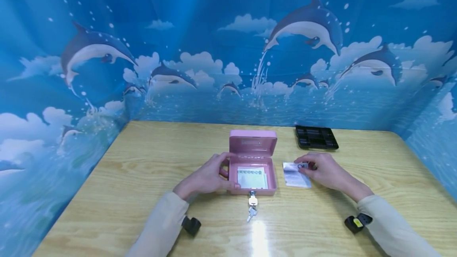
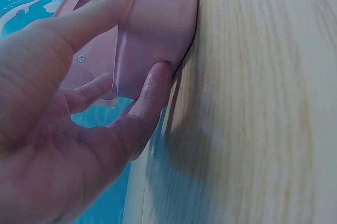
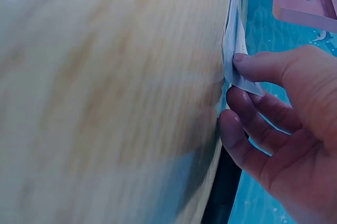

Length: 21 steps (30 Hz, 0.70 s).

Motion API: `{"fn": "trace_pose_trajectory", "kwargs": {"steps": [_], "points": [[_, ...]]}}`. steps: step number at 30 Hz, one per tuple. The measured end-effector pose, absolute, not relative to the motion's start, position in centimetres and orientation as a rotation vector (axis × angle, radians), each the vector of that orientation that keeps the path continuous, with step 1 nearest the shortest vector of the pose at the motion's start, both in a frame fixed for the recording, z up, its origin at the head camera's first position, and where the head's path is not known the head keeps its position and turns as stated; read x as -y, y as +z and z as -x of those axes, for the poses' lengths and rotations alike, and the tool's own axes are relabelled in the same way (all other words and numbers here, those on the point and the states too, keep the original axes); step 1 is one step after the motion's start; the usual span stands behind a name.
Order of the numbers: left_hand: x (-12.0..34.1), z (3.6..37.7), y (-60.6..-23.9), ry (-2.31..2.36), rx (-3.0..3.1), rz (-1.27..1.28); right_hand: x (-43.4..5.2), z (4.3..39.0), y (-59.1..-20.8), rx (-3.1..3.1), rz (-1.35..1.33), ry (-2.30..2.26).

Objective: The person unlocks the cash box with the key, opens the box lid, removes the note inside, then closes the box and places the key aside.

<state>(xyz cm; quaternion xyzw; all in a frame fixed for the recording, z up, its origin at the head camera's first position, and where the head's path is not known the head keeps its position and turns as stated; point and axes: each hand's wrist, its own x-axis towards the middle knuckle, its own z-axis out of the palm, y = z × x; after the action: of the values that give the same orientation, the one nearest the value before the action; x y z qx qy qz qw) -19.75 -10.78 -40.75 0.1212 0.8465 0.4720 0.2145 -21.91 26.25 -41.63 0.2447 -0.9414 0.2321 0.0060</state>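
A pink cash box (image 1: 252, 191) stands on the table with its lid (image 1: 253, 143) raised at the back. Pale printed papers (image 1: 251, 178) lie inside it. My left hand (image 1: 208, 175) grips the box's left side, thumb at the front corner and forefinger near the hinge; in the left wrist view its fingertips (image 2: 158, 76) press the side wall. Two keys (image 1: 252, 205) hang at the front, one in the lock. Right of the box, my right hand (image 1: 325, 169) pinches the edge of a white paper slip (image 1: 296, 177) between thumb and fingers, low over the table.
A black compartment tray (image 1: 316, 137) sits at the back right of the wooden table (image 1: 143, 162). Behind the table hangs a blue dolphin-print curtain (image 1: 200, 102), which also runs along both sides.
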Motion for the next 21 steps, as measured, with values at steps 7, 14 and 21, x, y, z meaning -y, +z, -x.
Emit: {"fn": "trace_pose_trajectory", "kwargs": {"steps": [7, 14, 21], "points": [[10.67, 19.89, -40.75, 1.304, -2.342, -0.331, -26.04, 22.27, -41.49, 2.985, -0.788, 0.644], [10.77, 19.88, -40.74, 1.306, -2.325, -0.316, -25.82, 22.27, -41.29, 2.941, -0.810, 0.579], [10.80, 20.04, -40.78, 1.316, -2.315, -0.336, -26.07, 21.64, -41.38, 2.862, -0.820, 0.592]]}}
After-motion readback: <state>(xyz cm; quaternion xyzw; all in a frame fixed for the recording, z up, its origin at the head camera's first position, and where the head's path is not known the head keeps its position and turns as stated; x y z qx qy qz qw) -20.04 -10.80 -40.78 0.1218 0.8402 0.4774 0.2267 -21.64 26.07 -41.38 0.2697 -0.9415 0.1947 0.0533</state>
